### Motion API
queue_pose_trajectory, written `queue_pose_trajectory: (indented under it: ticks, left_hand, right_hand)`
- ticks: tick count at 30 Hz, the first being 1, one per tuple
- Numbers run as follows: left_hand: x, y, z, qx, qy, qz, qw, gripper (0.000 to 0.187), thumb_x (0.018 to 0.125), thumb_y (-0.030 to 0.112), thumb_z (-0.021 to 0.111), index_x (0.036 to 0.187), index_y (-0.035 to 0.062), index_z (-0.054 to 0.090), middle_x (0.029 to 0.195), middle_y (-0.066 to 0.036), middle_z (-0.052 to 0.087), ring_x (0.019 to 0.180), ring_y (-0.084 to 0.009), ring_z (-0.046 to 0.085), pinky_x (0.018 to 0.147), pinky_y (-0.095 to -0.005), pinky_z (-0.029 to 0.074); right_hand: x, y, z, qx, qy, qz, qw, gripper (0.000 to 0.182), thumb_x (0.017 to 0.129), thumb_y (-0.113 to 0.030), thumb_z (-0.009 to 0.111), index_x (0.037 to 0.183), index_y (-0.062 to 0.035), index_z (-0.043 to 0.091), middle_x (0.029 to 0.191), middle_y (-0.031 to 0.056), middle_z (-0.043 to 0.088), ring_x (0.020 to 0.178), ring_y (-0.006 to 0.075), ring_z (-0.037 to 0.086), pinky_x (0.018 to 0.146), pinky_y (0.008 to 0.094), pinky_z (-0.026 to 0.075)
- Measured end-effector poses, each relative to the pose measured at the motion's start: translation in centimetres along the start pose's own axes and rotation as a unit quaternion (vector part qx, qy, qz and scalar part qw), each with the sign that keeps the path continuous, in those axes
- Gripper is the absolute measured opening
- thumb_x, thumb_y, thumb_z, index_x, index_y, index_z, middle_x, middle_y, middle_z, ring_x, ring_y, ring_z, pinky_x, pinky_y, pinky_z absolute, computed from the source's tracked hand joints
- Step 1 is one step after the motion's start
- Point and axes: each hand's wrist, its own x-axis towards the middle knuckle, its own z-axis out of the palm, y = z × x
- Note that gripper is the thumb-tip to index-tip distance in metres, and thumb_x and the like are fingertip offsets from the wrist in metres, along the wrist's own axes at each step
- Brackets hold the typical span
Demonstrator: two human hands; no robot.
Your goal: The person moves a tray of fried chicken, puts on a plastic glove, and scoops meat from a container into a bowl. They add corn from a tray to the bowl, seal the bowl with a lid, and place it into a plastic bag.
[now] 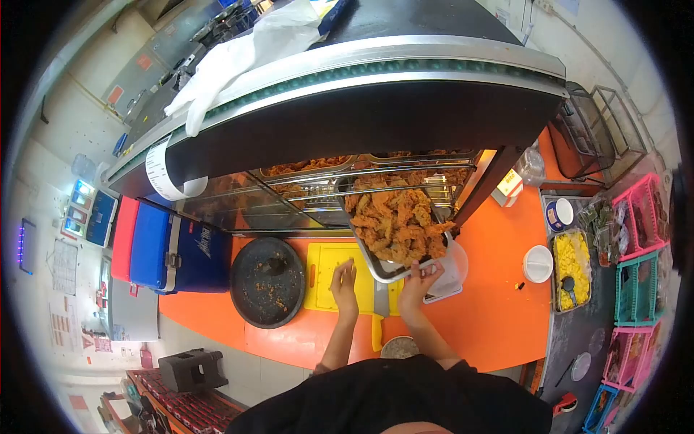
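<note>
On my feed, right hand (421, 282) grips the tray (394, 276) of chicken (397, 217) jutting past the cabinet's (347, 119) near edge, left hand (344, 287) open, empty; I judge: tray handling, next calling for level support.

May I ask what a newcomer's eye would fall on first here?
The metal tray heaped with fried food, its near edge in the right hand at the display case, probably stands out first. The bright orange table below likely follows, with a yellow cutting board and a round dark dish on it.
</note>
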Motion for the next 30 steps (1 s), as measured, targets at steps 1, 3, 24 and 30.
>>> queue_pose_trajectory:
  ticks: [1,3,24,30]
  left_hand:
    - [-1.6,0.4,-0.7,0.027,0.011,-0.026,0.999,0.020,0.094,0.011,0.043,0.105,-0.0017,0.054,0.116,-0.014,0.053,0.113,-0.0219,0.049,0.100,-0.0347,0.038]
    - [-3.9,1.2,-2.7,0.079,0.005,-0.026,0.997,0.020,0.094,0.010,0.043,0.104,-0.0012,0.055,0.114,-0.014,0.054,0.111,-0.0211,0.050,0.098,-0.0338,0.040]
    - [0.0,5.0,-1.0,-0.002,-0.069,-0.162,0.984,0.017,0.089,0.006,0.051,0.098,-0.0084,0.047,0.092,-0.017,0.055,0.077,-0.0290,0.064,0.068,-0.0387,0.060]
    - [2.7,5.5,-0.3,-0.027,-0.059,-0.186,0.980,0.016,0.088,0.005,0.049,0.097,-0.0079,0.046,0.098,-0.023,0.058,0.081,-0.0338,0.064,0.070,-0.0403,0.059]
  right_hand:
    - [-0.4,0.8,0.2,0.000,0.000,-0.002,1.000,0.039,0.087,-0.005,0.056,0.113,-0.0199,0.030,0.093,-0.0040,0.037,0.078,0.0069,0.039,0.060,0.0233,0.033]
    - [-1.4,2.0,0.7,0.027,-0.017,0.020,0.999,0.043,0.086,-0.006,0.057,0.113,-0.0223,0.027,0.094,-0.0039,0.035,0.080,0.0085,0.038,0.062,0.0264,0.033]
    - [-6.3,-1.6,2.5,0.017,-0.050,0.071,0.996,0.063,0.087,-0.011,0.059,0.134,-0.0177,0.018,0.115,0.0095,0.042,0.087,0.0195,0.052,0.060,0.0348,0.053]
    - [-5.7,-1.8,4.7,0.026,-0.067,0.058,0.996,0.057,0.086,-0.010,0.060,0.129,-0.0161,0.024,0.107,0.0074,0.045,0.075,0.0175,0.053,0.060,0.0343,0.053]
